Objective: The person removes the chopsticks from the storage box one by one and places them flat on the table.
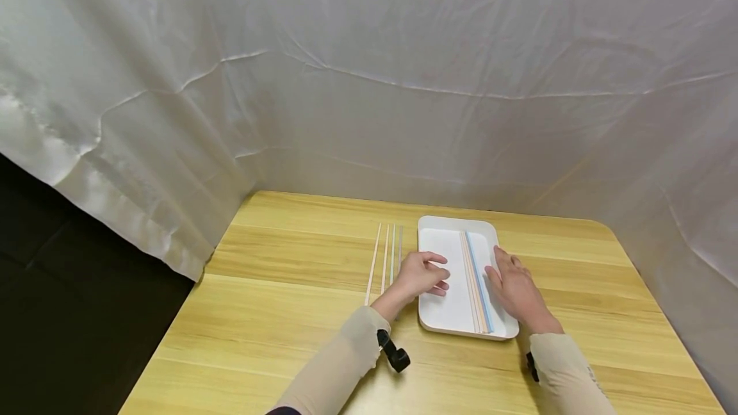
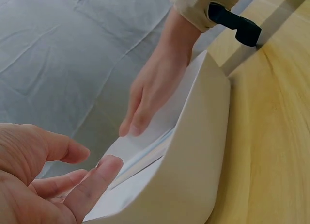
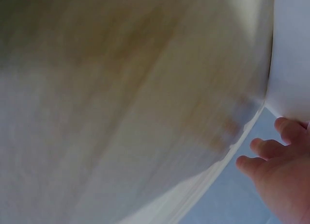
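Note:
A white rectangular tray (image 1: 441, 314) lies on the table, with several long thin sticks inside it, among them a blue stick (image 1: 479, 280) and pale orange sticks (image 1: 469, 280) side by side. My left hand (image 1: 419, 274) hovers over the tray's left rim, its fingers loosely bent and holding nothing; the left wrist view shows a gap between thumb and fingertips. At the right rim is my right hand (image 1: 519, 290), fingers fairly straight and thumb toward the inside. Whether it touches the tray is unclear. Left of the tray, several more sticks (image 1: 373, 261) lie apart on the table, partly hidden by my left arm.
The wooden table (image 1: 277, 312) extends around the tray on all sides. A pale curtain (image 1: 369, 133) hangs behind the table and along its sides. Black wrist straps (image 1: 394, 352) sit on both sleeves. Dark floor (image 1: 75, 300) shows at the left.

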Action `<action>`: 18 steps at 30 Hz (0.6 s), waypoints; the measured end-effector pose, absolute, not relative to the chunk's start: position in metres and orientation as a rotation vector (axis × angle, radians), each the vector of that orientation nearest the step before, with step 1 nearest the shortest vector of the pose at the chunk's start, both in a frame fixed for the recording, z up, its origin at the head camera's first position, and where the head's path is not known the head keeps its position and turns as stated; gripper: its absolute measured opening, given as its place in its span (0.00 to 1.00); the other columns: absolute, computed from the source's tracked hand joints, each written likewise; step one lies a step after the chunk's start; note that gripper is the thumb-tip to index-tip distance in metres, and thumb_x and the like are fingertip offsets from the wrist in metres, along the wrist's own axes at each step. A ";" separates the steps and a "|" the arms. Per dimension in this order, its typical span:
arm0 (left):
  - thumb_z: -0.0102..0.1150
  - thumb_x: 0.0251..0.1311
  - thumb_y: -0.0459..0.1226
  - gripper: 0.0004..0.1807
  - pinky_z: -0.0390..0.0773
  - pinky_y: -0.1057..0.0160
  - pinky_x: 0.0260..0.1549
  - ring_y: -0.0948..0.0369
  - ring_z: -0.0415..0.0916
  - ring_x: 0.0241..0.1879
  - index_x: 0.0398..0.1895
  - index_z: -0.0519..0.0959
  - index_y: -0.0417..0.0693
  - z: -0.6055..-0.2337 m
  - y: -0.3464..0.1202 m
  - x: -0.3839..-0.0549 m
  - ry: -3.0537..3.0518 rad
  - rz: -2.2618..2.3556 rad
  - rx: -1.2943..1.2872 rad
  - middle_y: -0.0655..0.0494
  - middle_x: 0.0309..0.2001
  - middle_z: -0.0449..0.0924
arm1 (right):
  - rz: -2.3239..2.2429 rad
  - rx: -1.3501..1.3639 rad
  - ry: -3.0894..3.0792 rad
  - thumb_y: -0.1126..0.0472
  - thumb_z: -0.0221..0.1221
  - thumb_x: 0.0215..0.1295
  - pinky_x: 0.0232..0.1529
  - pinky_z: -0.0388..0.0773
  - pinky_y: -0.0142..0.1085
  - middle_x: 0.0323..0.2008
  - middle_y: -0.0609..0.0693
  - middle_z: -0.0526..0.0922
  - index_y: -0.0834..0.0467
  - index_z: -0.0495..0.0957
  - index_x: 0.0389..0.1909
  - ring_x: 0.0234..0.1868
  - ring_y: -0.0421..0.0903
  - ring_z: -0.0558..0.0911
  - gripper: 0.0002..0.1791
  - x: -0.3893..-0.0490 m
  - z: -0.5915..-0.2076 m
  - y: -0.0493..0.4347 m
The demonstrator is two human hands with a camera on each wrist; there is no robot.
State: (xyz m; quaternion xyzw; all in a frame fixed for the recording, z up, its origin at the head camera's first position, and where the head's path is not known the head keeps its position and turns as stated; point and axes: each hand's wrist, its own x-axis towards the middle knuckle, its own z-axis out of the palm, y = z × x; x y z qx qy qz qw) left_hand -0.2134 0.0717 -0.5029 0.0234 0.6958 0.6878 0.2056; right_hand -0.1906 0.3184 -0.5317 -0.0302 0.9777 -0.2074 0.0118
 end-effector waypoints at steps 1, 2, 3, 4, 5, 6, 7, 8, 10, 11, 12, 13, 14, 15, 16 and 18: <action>0.66 0.62 0.26 0.19 0.92 0.61 0.28 0.56 0.89 0.27 0.58 0.83 0.34 -0.504 0.073 -0.213 1.930 1.921 0.056 0.33 0.42 0.89 | -0.648 -0.095 3.049 0.45 0.39 0.87 0.80 0.48 0.72 0.81 0.73 0.53 0.69 0.46 0.83 0.79 0.79 0.51 0.39 -0.190 -0.531 0.318; 0.65 0.62 0.25 0.19 0.92 0.61 0.28 0.55 0.89 0.27 0.58 0.83 0.34 -0.505 0.074 -0.213 1.929 1.924 0.051 0.34 0.42 0.89 | -0.648 -0.094 3.049 0.45 0.39 0.87 0.80 0.48 0.72 0.81 0.73 0.53 0.69 0.46 0.83 0.79 0.79 0.52 0.39 -0.190 -0.531 0.318; 0.65 0.62 0.25 0.20 0.92 0.61 0.28 0.55 0.89 0.27 0.58 0.83 0.34 -0.506 0.075 -0.213 1.930 1.925 0.046 0.34 0.41 0.89 | -0.646 -0.099 3.051 0.46 0.39 0.87 0.80 0.49 0.72 0.80 0.73 0.53 0.70 0.46 0.82 0.78 0.79 0.52 0.39 -0.189 -0.531 0.318; 0.65 0.61 0.25 0.20 0.92 0.61 0.28 0.55 0.89 0.27 0.58 0.82 0.34 -0.507 0.076 -0.213 1.933 1.925 0.044 0.34 0.41 0.89 | -0.646 -0.102 3.054 0.46 0.40 0.87 0.80 0.49 0.72 0.80 0.73 0.53 0.70 0.47 0.82 0.78 0.79 0.52 0.39 -0.189 -0.531 0.317; 0.65 0.62 0.26 0.20 0.92 0.61 0.27 0.55 0.89 0.27 0.58 0.82 0.34 -0.507 0.077 -0.213 1.938 1.925 0.044 0.35 0.41 0.89 | -0.643 -0.105 3.056 0.46 0.40 0.87 0.80 0.49 0.72 0.80 0.73 0.54 0.70 0.47 0.82 0.78 0.79 0.52 0.39 -0.189 -0.531 0.317; 0.65 0.61 0.26 0.20 0.92 0.61 0.27 0.55 0.89 0.27 0.58 0.83 0.34 -0.507 0.078 -0.213 1.935 1.926 0.034 0.35 0.41 0.89 | -0.642 -0.109 3.060 0.46 0.40 0.87 0.80 0.50 0.72 0.80 0.73 0.54 0.70 0.47 0.82 0.78 0.79 0.53 0.39 -0.189 -0.531 0.317; 0.66 0.61 0.26 0.20 0.92 0.61 0.27 0.56 0.89 0.27 0.57 0.83 0.34 -0.507 0.079 -0.213 1.939 1.924 0.028 0.35 0.41 0.89 | -0.643 -0.111 3.064 0.46 0.40 0.87 0.80 0.50 0.72 0.80 0.73 0.54 0.70 0.47 0.82 0.78 0.79 0.53 0.39 -0.189 -0.530 0.317; 0.66 0.61 0.26 0.19 0.92 0.62 0.28 0.56 0.89 0.27 0.57 0.83 0.35 -0.507 0.080 -0.213 1.947 1.920 0.024 0.35 0.41 0.89 | -0.642 -0.112 3.066 0.46 0.40 0.87 0.80 0.50 0.72 0.80 0.73 0.54 0.70 0.48 0.82 0.78 0.79 0.53 0.39 -0.189 -0.530 0.317; 0.66 0.61 0.26 0.19 0.92 0.62 0.27 0.56 0.89 0.27 0.57 0.83 0.36 -0.506 0.084 -0.213 1.965 1.912 0.017 0.36 0.40 0.89 | -0.641 -0.115 3.070 0.46 0.40 0.87 0.80 0.50 0.72 0.80 0.73 0.54 0.70 0.48 0.82 0.78 0.79 0.53 0.39 -0.189 -0.529 0.318; 0.66 0.61 0.26 0.19 0.92 0.62 0.27 0.55 0.89 0.27 0.56 0.84 0.36 -0.506 0.087 -0.212 1.972 1.909 0.012 0.36 0.40 0.89 | -0.639 -0.113 3.071 0.46 0.40 0.87 0.80 0.51 0.72 0.80 0.73 0.55 0.70 0.48 0.82 0.78 0.79 0.54 0.39 -0.189 -0.529 0.319; 0.67 0.61 0.26 0.18 0.92 0.62 0.27 0.55 0.89 0.26 0.56 0.84 0.36 -0.505 0.089 -0.212 1.976 1.908 0.005 0.36 0.40 0.90 | -0.637 -0.111 3.071 0.46 0.41 0.87 0.80 0.51 0.72 0.80 0.73 0.55 0.70 0.48 0.82 0.78 0.79 0.54 0.39 -0.189 -0.529 0.319; 0.67 0.61 0.26 0.18 0.92 0.62 0.27 0.55 0.89 0.26 0.56 0.84 0.37 -0.505 0.091 -0.211 1.980 1.905 0.004 0.37 0.40 0.90 | -0.637 -0.108 3.069 0.46 0.41 0.87 0.80 0.51 0.72 0.80 0.73 0.55 0.70 0.48 0.82 0.78 0.79 0.54 0.39 -0.189 -0.529 0.319; 0.67 0.61 0.26 0.18 0.92 0.62 0.26 0.55 0.89 0.26 0.55 0.84 0.37 -0.504 0.094 -0.210 1.982 1.904 0.003 0.37 0.39 0.90 | -0.636 -0.105 3.066 0.46 0.41 0.86 0.80 0.50 0.72 0.80 0.73 0.55 0.70 0.48 0.82 0.78 0.79 0.53 0.39 -0.189 -0.529 0.319; 0.66 0.60 0.25 0.18 0.92 0.61 0.26 0.55 0.89 0.25 0.55 0.84 0.36 -0.504 0.097 -0.208 1.980 1.902 0.009 0.37 0.39 0.90 | -0.636 -0.104 3.066 0.46 0.41 0.86 0.79 0.51 0.72 0.80 0.73 0.55 0.70 0.48 0.82 0.78 0.79 0.53 0.39 -0.189 -0.529 0.320; 0.66 0.60 0.25 0.18 0.92 0.61 0.26 0.54 0.89 0.25 0.55 0.84 0.36 -0.504 0.100 -0.207 1.978 1.900 0.018 0.37 0.38 0.90 | -0.634 -0.104 3.068 0.45 0.41 0.86 0.79 0.51 0.72 0.80 0.73 0.55 0.70 0.48 0.82 0.78 0.79 0.54 0.39 -0.189 -0.530 0.321; 0.66 0.59 0.25 0.18 0.92 0.61 0.26 0.54 0.89 0.24 0.54 0.84 0.37 -0.506 0.106 -0.204 1.982 1.887 0.027 0.38 0.36 0.90 | -0.635 -0.105 3.072 0.45 0.41 0.86 0.79 0.51 0.72 0.80 0.73 0.55 0.70 0.48 0.82 0.78 0.79 0.54 0.39 -0.189 -0.530 0.321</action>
